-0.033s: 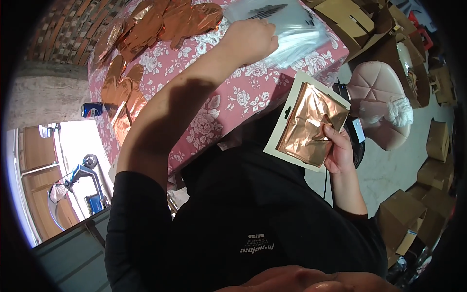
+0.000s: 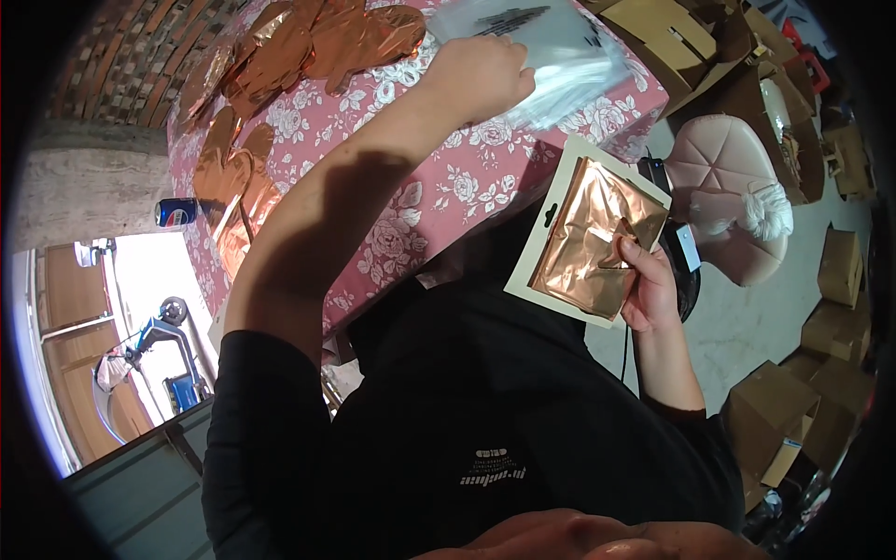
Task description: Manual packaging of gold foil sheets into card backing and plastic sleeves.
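So, nearest stuff first: my right hand (image 2: 649, 280) is closed on the edge of a folded, shiny copper-coloured foil packet (image 2: 597, 238), which lies against a flat cream card (image 2: 530, 266) with a hang slot. Thumb's on top of the foil, the other fingers are mostly hidden behind the card. The whole thing is tilted and held off the table, mostly up and left of that grip.

Further up and left from there, my left hand (image 2: 481, 79) has its fingers curled in, knuckles up, at the near side of a stack of clear plastic sleeves (image 2: 579, 65). Can't tell if it's pinching one or just resting there, the fingertips are hidden.

Under the sleeves and the left forearm there's a pink tablecloth with white roses (image 2: 392, 243). Just up and right of the right hand is a padded pale pink seat (image 2: 723, 168), with a knotted white plastic bundle (image 2: 767, 213) on it. Left of the left hand sits a heap of crinkly copper-coloured foil shapes (image 2: 355, 42), and a loose copper-coloured foil piece (image 2: 238, 182) lies below that, near a blue drink can (image 2: 175, 212).

Farther out, brown cardboard boxes (image 2: 770, 411) are down and right of the right hand, and a brick surface (image 2: 131, 65) is way off left of both.
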`<state>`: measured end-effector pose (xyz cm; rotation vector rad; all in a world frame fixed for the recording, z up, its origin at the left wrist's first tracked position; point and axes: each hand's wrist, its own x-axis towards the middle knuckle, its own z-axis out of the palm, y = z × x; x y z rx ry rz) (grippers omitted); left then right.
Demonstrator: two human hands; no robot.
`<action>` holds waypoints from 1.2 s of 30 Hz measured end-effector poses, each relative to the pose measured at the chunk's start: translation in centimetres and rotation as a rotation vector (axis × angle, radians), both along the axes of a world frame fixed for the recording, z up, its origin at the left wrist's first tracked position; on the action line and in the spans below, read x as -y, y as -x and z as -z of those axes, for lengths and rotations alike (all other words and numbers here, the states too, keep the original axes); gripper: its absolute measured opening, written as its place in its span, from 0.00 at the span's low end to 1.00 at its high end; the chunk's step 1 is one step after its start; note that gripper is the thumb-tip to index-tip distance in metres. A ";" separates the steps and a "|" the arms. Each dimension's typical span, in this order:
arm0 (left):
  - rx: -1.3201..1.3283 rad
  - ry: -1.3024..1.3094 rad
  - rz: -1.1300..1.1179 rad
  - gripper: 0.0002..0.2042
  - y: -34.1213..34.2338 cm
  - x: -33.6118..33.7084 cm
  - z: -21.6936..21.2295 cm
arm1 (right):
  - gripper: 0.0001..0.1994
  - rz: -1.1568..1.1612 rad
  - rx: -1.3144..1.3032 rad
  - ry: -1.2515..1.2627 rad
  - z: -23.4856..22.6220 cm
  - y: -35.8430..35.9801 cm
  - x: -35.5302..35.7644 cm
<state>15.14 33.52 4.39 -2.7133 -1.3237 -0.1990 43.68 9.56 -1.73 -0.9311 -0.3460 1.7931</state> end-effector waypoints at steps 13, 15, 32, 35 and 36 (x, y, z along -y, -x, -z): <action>0.275 -0.104 0.030 0.18 0.3 0.6 1.6 | 0.25 -0.040 -0.046 0.028 0.2 1.3 0.7; 0.216 -0.009 -0.040 0.16 0.2 0.2 1.0 | 0.24 -0.042 -0.044 0.028 0.7 1.0 0.8; 0.268 0.125 -0.128 0.11 1.4 1.9 -0.3 | 0.23 -0.057 -0.085 0.038 1.2 1.2 0.9; 0.449 0.061 0.047 0.10 2.3 1.6 0.3 | 0.23 -0.051 -0.096 0.017 0.7 1.3 0.8; 0.446 0.044 -0.004 0.11 2.5 1.5 0.2 | 0.23 -0.054 -0.091 0.021 0.7 1.3 0.8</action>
